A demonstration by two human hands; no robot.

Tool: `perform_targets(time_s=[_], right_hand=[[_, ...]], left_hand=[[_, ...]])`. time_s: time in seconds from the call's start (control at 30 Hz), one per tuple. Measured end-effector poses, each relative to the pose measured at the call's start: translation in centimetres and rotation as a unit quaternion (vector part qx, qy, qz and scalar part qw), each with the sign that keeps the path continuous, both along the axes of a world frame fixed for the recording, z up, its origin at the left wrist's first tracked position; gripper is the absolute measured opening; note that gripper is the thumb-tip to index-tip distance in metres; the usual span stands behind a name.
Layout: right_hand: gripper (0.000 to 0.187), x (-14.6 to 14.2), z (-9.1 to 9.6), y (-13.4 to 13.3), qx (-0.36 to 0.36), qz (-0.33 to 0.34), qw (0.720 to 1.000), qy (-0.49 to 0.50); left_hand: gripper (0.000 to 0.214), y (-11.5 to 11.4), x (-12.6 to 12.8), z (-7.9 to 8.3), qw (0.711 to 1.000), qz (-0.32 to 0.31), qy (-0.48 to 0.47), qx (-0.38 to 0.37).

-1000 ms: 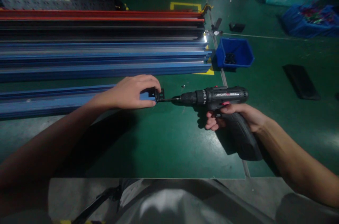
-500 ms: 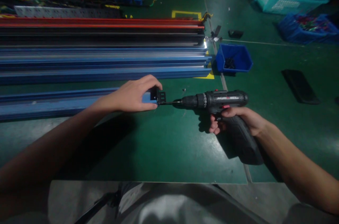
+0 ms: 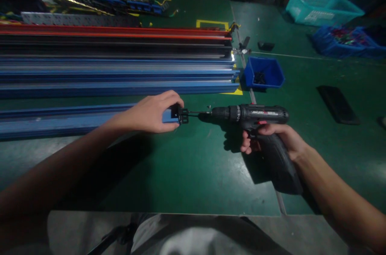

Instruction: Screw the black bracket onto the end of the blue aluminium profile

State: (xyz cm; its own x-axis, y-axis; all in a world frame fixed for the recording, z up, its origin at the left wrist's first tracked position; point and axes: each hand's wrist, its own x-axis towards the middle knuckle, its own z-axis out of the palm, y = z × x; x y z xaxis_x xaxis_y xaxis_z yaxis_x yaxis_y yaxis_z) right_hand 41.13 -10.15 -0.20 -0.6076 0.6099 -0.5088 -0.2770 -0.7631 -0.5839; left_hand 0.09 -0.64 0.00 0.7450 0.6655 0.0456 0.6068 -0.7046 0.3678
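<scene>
My left hand [image 3: 150, 112] is closed around the right end of a blue metal profile [image 3: 66, 120] that lies on the green table. A small black end bracket [image 3: 183, 116] sits at that end, between my thumb and fingers. My right hand [image 3: 271, 138] grips the handle of a black cordless drill [image 3: 262, 114], thumb near its red switch. The drill lies level and points left. Its long thin bit reaches toward the bracket; whether the tip touches it I cannot tell. A tiny screw [image 3: 208, 107] lies just behind the bit.
Several blue, black and red profiles [image 3: 120, 86] lie side by side behind my left hand. Right of them stands a small blue bin [image 3: 276, 72] with dark parts. Farther right are a black phone-like slab [image 3: 338, 104], blue bins [image 3: 337, 42] of coloured pieces and a teal basket [image 3: 324, 8].
The drill has shifted slightly right and its bit is at a different height against the bracket. My left hand keeps its hold. A strip at the back left has been raised and tilted.
</scene>
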Motion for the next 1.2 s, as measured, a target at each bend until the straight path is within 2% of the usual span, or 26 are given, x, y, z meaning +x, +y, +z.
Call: perform_targets(time_s=[0.27, 0.5, 0.93, 1.07, 1.2], right_hand=[[0.033, -0.5, -0.1, 0.2, 0.046, -0.045, 0.997, 0.050], [0.036, -0.9, -1.3, 0.2, 0.049, -0.040, 0.993, 0.099], [0.037, -1.1, -0.5, 0.0, 0.089, -0.038, 0.995, -0.002], [0.036, -1.3, -0.3, -0.1, 0.098, -0.040, 0.994, -0.013], [0.034, -1.3, -0.4, -0.1, 0.103, -0.047, 0.993, -0.029]], left_hand=[[0.048, 0.1, 0.0, -0.2, 1.000, -0.001, 0.001, -0.001], [0.047, -0.6, 0.1, 0.1, 1.000, 0.012, 0.002, -0.027], [0.041, -1.5, 0.6, 0.4, 1.000, 0.006, 0.003, -0.020], [0.049, -1.5, 0.6, 0.5, 0.999, 0.019, 0.021, -0.025], [0.077, -1.5, 0.6, 0.5, 0.998, 0.053, 0.021, -0.041]])
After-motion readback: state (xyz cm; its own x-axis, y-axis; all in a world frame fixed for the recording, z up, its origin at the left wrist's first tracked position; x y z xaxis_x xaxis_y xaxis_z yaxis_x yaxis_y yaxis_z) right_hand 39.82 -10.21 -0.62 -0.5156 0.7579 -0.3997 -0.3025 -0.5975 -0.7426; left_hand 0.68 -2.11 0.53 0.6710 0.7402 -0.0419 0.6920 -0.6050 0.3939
